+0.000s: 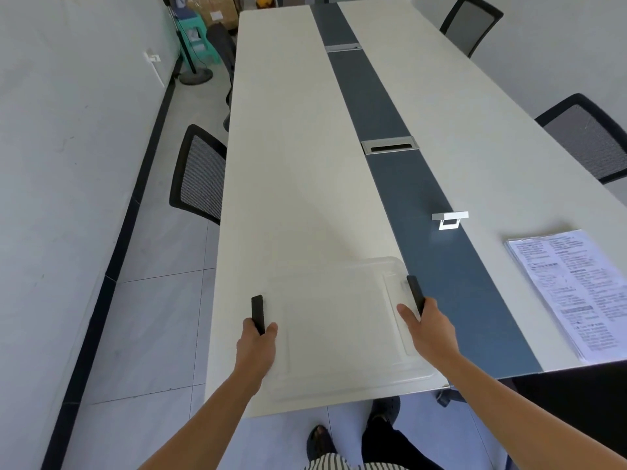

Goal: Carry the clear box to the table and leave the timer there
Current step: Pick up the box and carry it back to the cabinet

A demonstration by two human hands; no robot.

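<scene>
While both arms reach forward, left hand (257, 340) and right hand (428, 329) grip clear box (342, 327) handles.

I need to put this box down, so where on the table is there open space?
The pale strip left of the dark centre band is bare ahead of the clear box. Across the band, the paper stack crowds the near right corner; a small white timer sits on the band.
</scene>
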